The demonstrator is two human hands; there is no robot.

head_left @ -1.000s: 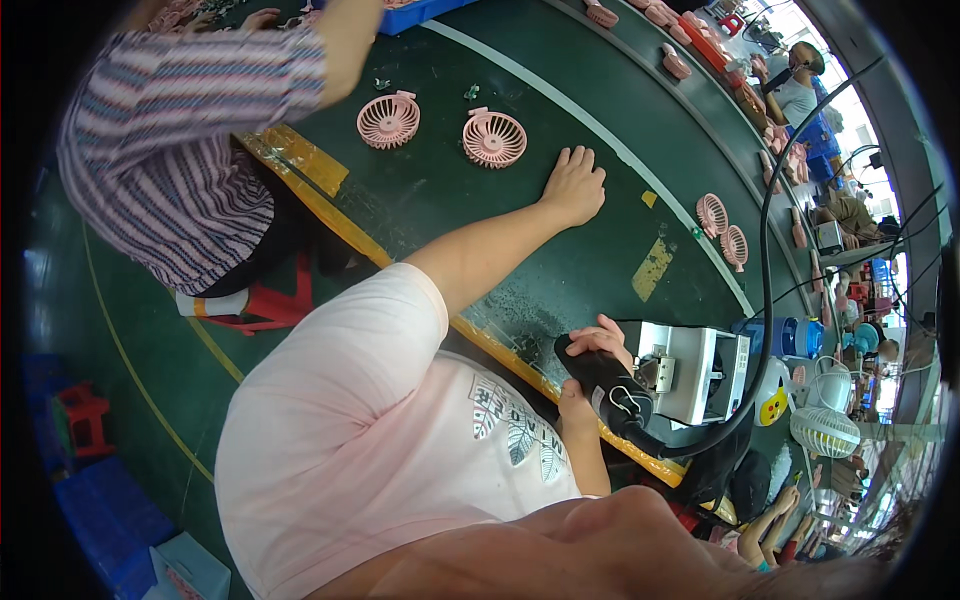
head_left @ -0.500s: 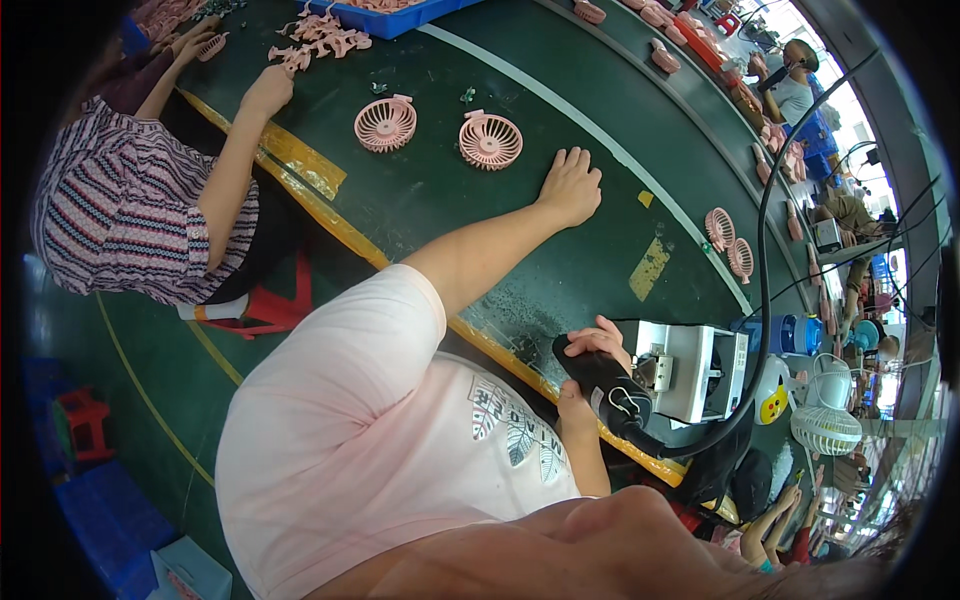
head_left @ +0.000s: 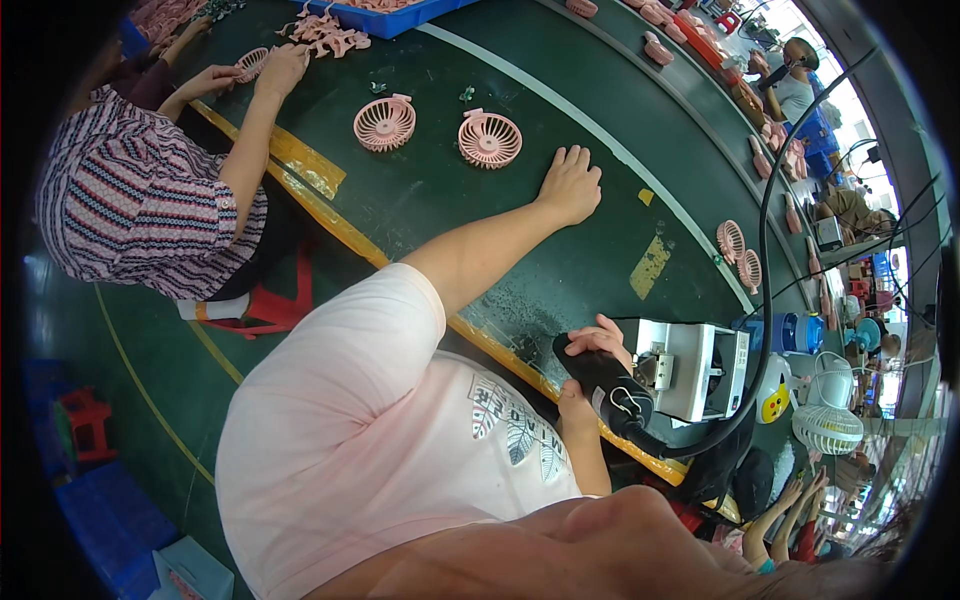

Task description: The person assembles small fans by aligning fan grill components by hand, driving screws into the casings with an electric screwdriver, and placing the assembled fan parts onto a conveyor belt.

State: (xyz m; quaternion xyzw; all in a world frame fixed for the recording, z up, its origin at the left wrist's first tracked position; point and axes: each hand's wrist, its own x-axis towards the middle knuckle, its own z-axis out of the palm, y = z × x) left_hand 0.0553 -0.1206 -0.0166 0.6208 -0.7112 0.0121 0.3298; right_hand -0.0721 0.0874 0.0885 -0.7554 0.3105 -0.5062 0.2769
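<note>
My left hand (head_left: 571, 187) lies palm down on the green tabletop (head_left: 420, 210), fingers stretched out and nothing in them. Beyond it, toward the left, are two round pink fan cages (head_left: 490, 140) with slatted fronts. Small green parts (head_left: 467, 94) lie just behind the cages. Lower down, near the table edge, my right hand (head_left: 603, 343) has its fingers curled over a black oblong device (head_left: 600, 378) with a thick black cable. That device hides part of the hand. Right beside it stands a white machine (head_left: 690, 372) with a metal fitting.
A co-worker in a patterned shirt (head_left: 135, 200) sits at the left, both hands at a pink cage (head_left: 252, 64). Pink parts (head_left: 330, 35) lie near a blue tray (head_left: 400, 15). More cages (head_left: 732, 240) sit on the belt. A white fan (head_left: 828, 425) stands at the right.
The co-worker's hands have come together at a pink cage, one leaving the pink parts pile. Cages on the belt have shifted slightly right and nearer. My hands have stayed put.
</note>
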